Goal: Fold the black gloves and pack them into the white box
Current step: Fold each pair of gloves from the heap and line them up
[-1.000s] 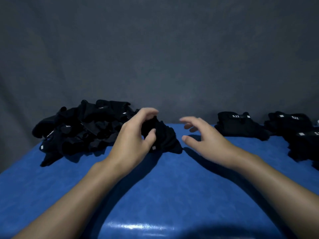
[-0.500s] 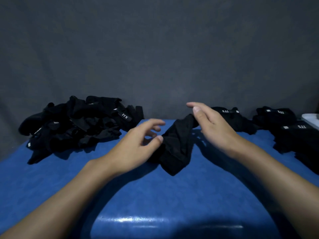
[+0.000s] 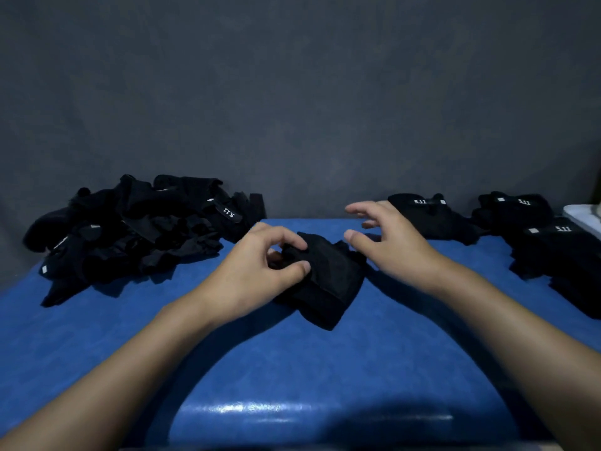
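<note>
Blue table (image 3: 292,369): one glove (image 3: 328,284), two hands (image 3: 257,271) (image 3: 393,247)

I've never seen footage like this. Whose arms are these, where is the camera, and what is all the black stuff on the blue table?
There is no machine here. These are a person's two bare arms, filmed by one wide-angle camera worn on their head, looking forward and down, so the picture shows roughly what they see.

The left hand pinches a black glove that lies on the blue table. The right hand hovers open beside it, holding nothing.

On the left sits a loose pile of gloves, jumbled and unfolded. On the right lie neater glove bundles, some showing a white 5.11 label. At the far right edge a white object peeks in. It is likely the box, but too little shows to be sure. Behind everything hangs a grey backdrop.
</note>
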`<state>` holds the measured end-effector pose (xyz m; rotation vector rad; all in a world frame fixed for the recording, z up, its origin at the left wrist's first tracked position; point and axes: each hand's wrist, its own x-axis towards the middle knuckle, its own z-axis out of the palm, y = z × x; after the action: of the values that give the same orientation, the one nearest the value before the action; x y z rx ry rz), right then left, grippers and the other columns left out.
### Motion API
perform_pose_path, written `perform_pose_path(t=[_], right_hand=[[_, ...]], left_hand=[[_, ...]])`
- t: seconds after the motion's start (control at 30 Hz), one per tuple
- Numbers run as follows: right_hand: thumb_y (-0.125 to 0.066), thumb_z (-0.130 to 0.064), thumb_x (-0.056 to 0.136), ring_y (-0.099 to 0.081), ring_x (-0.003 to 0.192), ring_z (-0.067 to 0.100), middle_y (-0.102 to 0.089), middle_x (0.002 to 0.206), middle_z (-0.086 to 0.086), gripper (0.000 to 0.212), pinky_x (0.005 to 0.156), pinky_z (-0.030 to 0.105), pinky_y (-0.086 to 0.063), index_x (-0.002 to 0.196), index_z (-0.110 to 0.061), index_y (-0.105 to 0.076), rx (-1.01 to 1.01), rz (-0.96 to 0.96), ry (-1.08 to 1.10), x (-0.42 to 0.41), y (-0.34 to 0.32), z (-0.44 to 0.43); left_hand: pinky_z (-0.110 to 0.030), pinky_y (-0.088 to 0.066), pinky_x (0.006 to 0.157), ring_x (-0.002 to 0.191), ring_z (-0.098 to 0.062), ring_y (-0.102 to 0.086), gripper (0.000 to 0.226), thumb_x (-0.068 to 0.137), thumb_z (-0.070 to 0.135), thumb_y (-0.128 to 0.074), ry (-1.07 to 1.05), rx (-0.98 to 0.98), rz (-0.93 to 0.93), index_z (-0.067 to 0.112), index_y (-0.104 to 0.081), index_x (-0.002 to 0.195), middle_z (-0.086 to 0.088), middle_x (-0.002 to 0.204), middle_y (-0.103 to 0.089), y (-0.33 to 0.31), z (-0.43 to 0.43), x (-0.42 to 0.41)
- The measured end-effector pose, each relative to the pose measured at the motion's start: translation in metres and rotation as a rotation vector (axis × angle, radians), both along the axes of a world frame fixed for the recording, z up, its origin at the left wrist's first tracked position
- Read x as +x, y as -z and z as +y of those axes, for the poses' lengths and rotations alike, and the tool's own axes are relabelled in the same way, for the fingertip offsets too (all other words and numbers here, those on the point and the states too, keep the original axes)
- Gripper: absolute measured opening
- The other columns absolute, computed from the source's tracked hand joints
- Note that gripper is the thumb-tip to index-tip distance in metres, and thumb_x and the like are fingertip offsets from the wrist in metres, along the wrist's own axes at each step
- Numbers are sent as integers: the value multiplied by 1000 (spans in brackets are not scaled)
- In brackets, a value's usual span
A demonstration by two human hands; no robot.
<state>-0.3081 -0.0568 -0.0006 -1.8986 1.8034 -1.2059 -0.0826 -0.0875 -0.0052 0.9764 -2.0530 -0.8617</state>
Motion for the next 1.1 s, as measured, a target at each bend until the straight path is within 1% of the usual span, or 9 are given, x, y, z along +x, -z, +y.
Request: perform_pose_path(t=[0.13,0.23,0.33,0.4,0.5,0.73,0.9,1.0,1.1], right_hand=[[-65,-46,87,-51,107,9,-50,115,-8,45,93,29,-46,128,-31,-56,106,103,-14,1,-1,5],[-68,-49,83,-51,115,9,-51,121,-5,49,102,29,-41,128,-32,-55,256,158,-98,3,0,9],[-70,-54,78,-52,116,9,-51,119,-10,54,108,38,-39,127,-36,-55,315,226,-121,4,3,9],[-72,-51,79,-50,118,11,-50,118,-11,55,109,41,-37,128,-36,-54,313,232,-113,4,3,10],[-72,-47,81,-43,122,12,-48,122,-12,53,110,41,-30,129,-36,-52,258,311,-48,6,2,10],[-71,-49,79,-42,112,8,-53,111,-13,41,102,31,-32,117,-38,-59,123,251,-78,14,-1,15],[-82,-50,67,-55,98,6,-60,101,-11,37,88,26,-46,94,-33,-64,209,85,-311,26,-3,19],[-77,-58,60,-47,106,6,-55,101,-14,41,90,27,-43,91,-37,-60,244,197,-325,32,3,22],[-78,-37,75,-47,105,5,-55,101,-14,21,92,25,-42,88,-35,-62,236,199,-305,29,4,20]], left_hand=[[-12,-48,77,90,-13,-64,11,89,21,-70,-96,39,29,28,-68,97,2,114,-47,6,-5,-1],[-31,-53,96,108,-16,-64,18,88,20,-72,-116,72,48,34,-66,98,1,120,-49,12,-12,-2],[-36,-53,99,107,-13,-65,32,84,9,-76,-59,65,9,30,-65,105,2,122,-48,14,-9,-4],[-29,-52,99,102,-12,-66,35,82,4,-77,-76,55,40,24,-66,108,1,124,-46,14,-9,-7],[-4,-42,87,100,-7,-58,31,83,6,-76,-223,2,8,14,-70,113,-1,133,-42,11,-13,-8],[-25,-38,104,124,-22,-50,36,94,21,-62,-411,-74,-195,7,-63,127,-2,146,-35,11,-14,1],[-18,-34,109,128,-1,-47,33,95,19,-60,-102,-302,-196,18,-63,128,12,136,-55,7,-9,8],[-24,-25,118,139,4,-34,51,94,46,-44,22,-271,-360,25,-55,139,13,146,-50,14,-13,12],[-35,-17,120,146,4,-19,82,78,69,-18,22,-304,-606,32,-44,147,17,156,-35,18,-16,16]])
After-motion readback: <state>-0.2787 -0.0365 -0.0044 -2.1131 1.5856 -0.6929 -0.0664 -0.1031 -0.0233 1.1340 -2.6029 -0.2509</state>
